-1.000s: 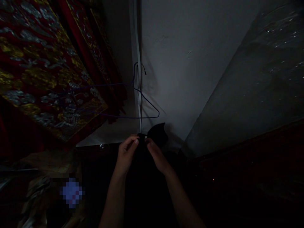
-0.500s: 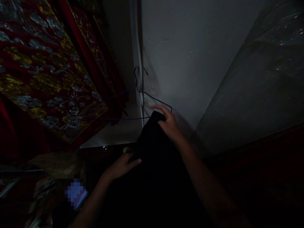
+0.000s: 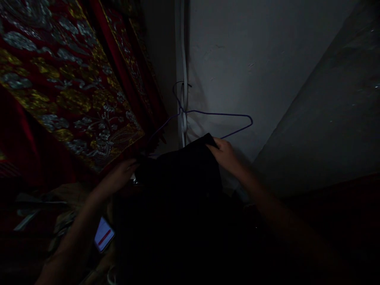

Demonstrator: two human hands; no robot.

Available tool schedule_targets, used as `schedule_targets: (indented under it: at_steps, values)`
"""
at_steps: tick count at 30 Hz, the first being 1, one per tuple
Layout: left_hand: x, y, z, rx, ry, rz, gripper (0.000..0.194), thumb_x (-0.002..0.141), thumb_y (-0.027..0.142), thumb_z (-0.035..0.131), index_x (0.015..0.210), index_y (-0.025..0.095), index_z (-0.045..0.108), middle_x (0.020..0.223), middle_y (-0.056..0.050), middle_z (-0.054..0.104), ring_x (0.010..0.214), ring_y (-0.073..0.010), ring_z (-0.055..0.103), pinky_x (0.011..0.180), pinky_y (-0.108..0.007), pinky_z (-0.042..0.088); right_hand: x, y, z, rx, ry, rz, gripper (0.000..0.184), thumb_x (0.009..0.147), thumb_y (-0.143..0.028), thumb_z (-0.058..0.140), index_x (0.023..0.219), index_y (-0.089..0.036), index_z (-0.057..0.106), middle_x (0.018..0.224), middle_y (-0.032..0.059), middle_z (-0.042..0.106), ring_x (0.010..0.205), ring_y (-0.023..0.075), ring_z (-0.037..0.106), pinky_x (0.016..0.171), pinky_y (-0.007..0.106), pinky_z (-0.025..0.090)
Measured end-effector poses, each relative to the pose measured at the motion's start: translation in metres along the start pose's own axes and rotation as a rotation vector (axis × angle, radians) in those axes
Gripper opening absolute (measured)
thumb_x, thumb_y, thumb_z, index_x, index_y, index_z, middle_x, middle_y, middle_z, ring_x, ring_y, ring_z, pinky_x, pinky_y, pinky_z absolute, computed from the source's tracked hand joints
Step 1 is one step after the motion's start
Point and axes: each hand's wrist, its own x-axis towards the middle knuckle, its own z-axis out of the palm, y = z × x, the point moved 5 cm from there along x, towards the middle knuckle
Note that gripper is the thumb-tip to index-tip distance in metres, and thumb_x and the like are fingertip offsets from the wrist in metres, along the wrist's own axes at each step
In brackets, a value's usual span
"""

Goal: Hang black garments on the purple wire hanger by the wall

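Note:
A black garment [image 3: 181,178] hangs spread between my hands; the dark hides its exact kind. My right hand [image 3: 225,154] pinches its upper right corner, thumb and fingers closed on the cloth. At the upper left corner, my left hand [image 3: 123,174] is closed on the fabric, its fingers dim and partly hidden. Just behind the garment's top edge is a thin purple wire hanger [image 3: 219,114], hooked near a pale vertical strip [image 3: 184,59] at the wall. The hanger's lower bar is partly covered by the cloth.
Red cloth embroidered in gold and silver [image 3: 77,87] hangs at the left. A lit phone [image 3: 103,235] lies among cluttered items at the lower left. A grey wall [image 3: 237,71] stands ahead, with a greyish sheet or panel [image 3: 320,118] at the right.
My left hand has moved left and up and closed on the garment. My right hand has shifted right, and the black cloth is now stretched wide. The hanger has tilted, its right end higher.

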Motion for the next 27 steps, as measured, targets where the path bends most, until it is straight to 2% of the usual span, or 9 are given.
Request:
schedule_targets:
  at_steps: [4,8,11,14,17,19,21,25,27]
  values:
    - [0.024,0.020,-0.001,0.070,0.088,0.102,0.030,0.088,0.046,0.052,0.079,0.022,0.068,0.079,-0.004,0.071,0.078,-0.0231,0.062,0.074,-0.031,0.048,-0.002,-0.007,-0.002,-0.012,-0.004,0.031,0.030,0.078,-0.044,0.065,0.064,-0.018,0.062,0.058,-0.0012,0.056,0.056,0.0139,0.047,0.051,0.025,0.034]
    - [0.037,0.055,0.008,0.079,0.191,0.242,0.021,0.089,0.037,0.052,0.089,0.020,0.065,0.088,-0.004,0.070,0.084,-0.0222,0.063,0.082,-0.032,0.048,-0.007,-0.005,0.010,-0.025,-0.082,0.045,0.029,0.079,-0.042,0.064,0.064,-0.018,0.062,0.057,-0.0015,0.055,0.055,0.0137,0.047,0.050,0.025,0.034]
    - [0.045,0.085,0.008,0.082,0.282,0.412,0.022,0.089,0.027,0.053,0.108,0.019,0.062,0.104,-0.007,0.071,0.100,-0.0220,0.065,0.094,-0.034,0.047,-0.013,-0.005,0.020,-0.015,-0.157,0.033,0.026,0.082,-0.040,0.060,0.069,-0.018,0.065,0.062,0.0002,0.061,0.059,0.0167,0.055,0.054,0.027,0.041]
    - [0.057,0.102,0.003,0.100,0.270,0.519,0.031,0.091,0.021,0.049,0.119,0.017,0.062,0.107,-0.008,0.072,0.104,-0.0214,0.067,0.097,-0.034,0.048,-0.017,-0.009,0.017,-0.056,-0.170,-0.051,0.021,0.086,-0.032,0.056,0.087,-0.019,0.072,0.083,0.0050,0.072,0.079,0.0221,0.066,0.073,0.034,0.052]
    - [0.066,0.105,-0.004,0.188,0.244,0.517,0.032,0.093,0.020,0.045,0.116,0.017,0.066,0.110,-0.009,0.073,0.103,-0.0229,0.067,0.096,-0.036,0.050,-0.015,-0.008,-0.013,-0.149,0.018,-0.130,0.038,0.087,-0.023,0.057,0.123,-0.019,0.068,0.111,0.0098,0.073,0.100,0.0254,0.069,0.090,0.040,0.053]
    - [0.068,0.106,-0.009,0.254,0.238,0.512,0.032,0.094,0.020,0.043,0.114,0.017,0.067,0.115,-0.009,0.072,0.106,-0.0238,0.066,0.099,-0.038,0.049,-0.008,-0.003,-0.042,-0.170,0.210,-0.124,0.057,0.085,-0.023,0.063,0.141,-0.019,0.056,0.114,0.0113,0.073,0.099,0.0266,0.070,0.085,0.041,0.056]
    - [0.068,0.110,-0.011,0.311,0.216,0.532,0.031,0.094,0.018,0.043,0.114,0.017,0.068,0.116,-0.009,0.070,0.108,-0.0241,0.064,0.101,-0.040,0.048,0.003,0.004,-0.068,-0.179,0.307,-0.045,0.060,0.082,-0.024,0.071,0.140,-0.018,0.057,0.101,0.0106,0.075,0.086,0.0259,0.071,0.073,0.039,0.057]
    - [0.070,0.117,-0.014,0.353,0.208,0.537,0.028,0.095,0.022,0.046,0.111,0.018,0.068,0.116,-0.010,0.065,0.112,-0.0248,0.059,0.104,-0.041,0.045,0.023,0.005,-0.094,-0.179,0.079,0.231,0.020,0.077,-0.024,0.081,0.094,-0.014,0.077,0.080,0.0078,0.075,0.067,0.0174,0.068,0.064,0.031,0.054]
    - [0.071,0.118,-0.017,0.348,0.196,0.490,0.026,0.096,0.024,0.046,0.110,0.018,0.067,0.111,-0.009,0.066,0.107,-0.0247,0.060,0.101,-0.040,0.046,0.023,0.000,-0.105,-0.081,-0.090,0.392,0.021,0.074,-0.022,0.082,0.092,-0.012,0.078,0.082,0.0094,0.077,0.065,0.0148,0.069,0.065,0.031,0.054]
